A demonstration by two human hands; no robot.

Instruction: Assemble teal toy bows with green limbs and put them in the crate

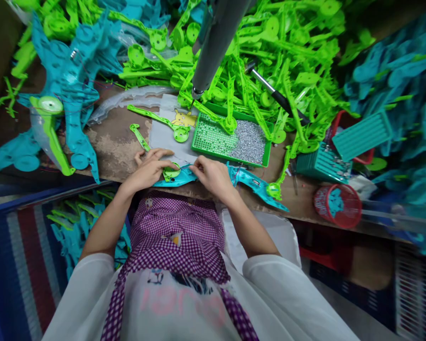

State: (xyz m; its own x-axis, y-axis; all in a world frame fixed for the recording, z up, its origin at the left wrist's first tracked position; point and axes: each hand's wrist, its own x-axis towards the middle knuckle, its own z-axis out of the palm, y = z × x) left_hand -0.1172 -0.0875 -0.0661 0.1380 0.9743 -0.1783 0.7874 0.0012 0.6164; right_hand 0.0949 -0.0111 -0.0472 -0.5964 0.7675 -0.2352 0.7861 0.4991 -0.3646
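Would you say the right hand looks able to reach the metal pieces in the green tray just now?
Probably yes: the right hand is near the green tray, and the metal pieces look uncovered on their near side.

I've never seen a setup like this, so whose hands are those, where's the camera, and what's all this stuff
This is one picture, from a camera on a person's head, looking down at their own bare hands. The left hand has its fingers on a green round-ended piece, over a long blue piece at the near edge of the workbench. The right hand seems to pinch at the blue piece; exactly what it holds is too small to tell. Beyond are a green tray with small silvery parts, a heap of green parts and a hanging gray tool.
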